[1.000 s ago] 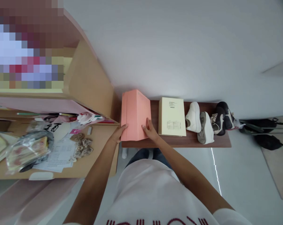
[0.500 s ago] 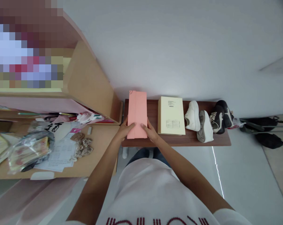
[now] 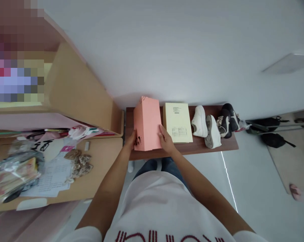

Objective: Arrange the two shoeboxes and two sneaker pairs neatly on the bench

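A pink shoebox [image 3: 152, 124] is held tilted over the left part of a brown wooden bench [image 3: 207, 146]. Its left face, with black print near the lower corner, shows beside the broad plain face. My left hand [image 3: 131, 139] grips the lower left side, its fingers partly hidden by the box. Against the right side presses my right hand [image 3: 165, 138], fingers bent along the edge. Just right of the box lies a cream box [image 3: 177, 122] with printed labels.
White sneakers [image 3: 200, 121] and black-and-white sneakers [image 3: 225, 121] stand at the bench's right. A desk [image 3: 104, 151] at left carries papers, a plastic bag and hair scrunchies. Behind the bench rises a wall [image 3: 167, 50]. A pink slipper [image 3: 295, 191] lies on the floor at far right.
The pink shoebox has been turned and tilted, so its printed left side now shows. My right hand has shifted from the top onto its right side. The view has swung slightly right.
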{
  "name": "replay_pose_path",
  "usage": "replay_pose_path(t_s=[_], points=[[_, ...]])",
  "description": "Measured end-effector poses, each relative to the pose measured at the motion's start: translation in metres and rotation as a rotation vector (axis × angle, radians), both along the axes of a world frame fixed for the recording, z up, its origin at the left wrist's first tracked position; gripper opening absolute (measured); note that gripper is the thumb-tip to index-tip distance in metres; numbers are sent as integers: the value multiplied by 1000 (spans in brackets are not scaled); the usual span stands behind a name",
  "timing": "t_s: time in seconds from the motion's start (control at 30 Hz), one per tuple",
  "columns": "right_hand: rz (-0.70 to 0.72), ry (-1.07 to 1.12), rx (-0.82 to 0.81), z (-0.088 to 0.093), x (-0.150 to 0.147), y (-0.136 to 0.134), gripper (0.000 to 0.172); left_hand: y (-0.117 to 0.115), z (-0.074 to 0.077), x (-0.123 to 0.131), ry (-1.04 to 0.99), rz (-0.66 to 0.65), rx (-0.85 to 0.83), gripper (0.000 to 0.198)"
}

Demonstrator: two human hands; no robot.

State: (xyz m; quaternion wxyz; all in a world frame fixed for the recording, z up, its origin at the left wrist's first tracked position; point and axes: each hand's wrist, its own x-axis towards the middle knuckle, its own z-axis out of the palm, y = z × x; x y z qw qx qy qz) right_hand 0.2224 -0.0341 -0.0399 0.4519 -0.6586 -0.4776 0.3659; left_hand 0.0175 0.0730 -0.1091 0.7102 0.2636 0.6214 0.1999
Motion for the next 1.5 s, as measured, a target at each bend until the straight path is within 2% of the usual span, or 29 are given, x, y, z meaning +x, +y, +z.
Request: replay_pose_path(t_s=[0.13, 0.23, 0.4, 0.6, 0.73, 0.83, 0.93, 1.13, 1.5], points=[[-41, -86, -5, 2, 13, -2, 73, 0, -4, 0, -163, 12, -181, 59], [-89, -70, -36, 5, 17, 0, 71, -4, -3, -5, -246, 18, -226, 59], [-151, 47, -152, 10, 18, 7, 75, -11, 5, -26, -288, 132, -120, 56], [-18, 99, -328, 11, 11, 24, 65, -8, 23, -45, -247, 234, 51, 53], [42, 188, -366, -2, 10, 35, 62, 2, 33, -51, -207, 240, 111, 50], [28, 247, -392, -16, 12, 41, 61, 7, 37, -51, -175, 219, 129, 51], [-25, 314, -405, -27, 12, 43, 58, 10, 35, -48, -132, 215, 139, 51], [-82, 489, -445, -37, 9, 44, 54, 18, 27, -42, -56, 203, 145, 47], [-85, 478, -481, -47, 10, 52, 48, 21, 18, -46, -70, 194, 150, 54]])
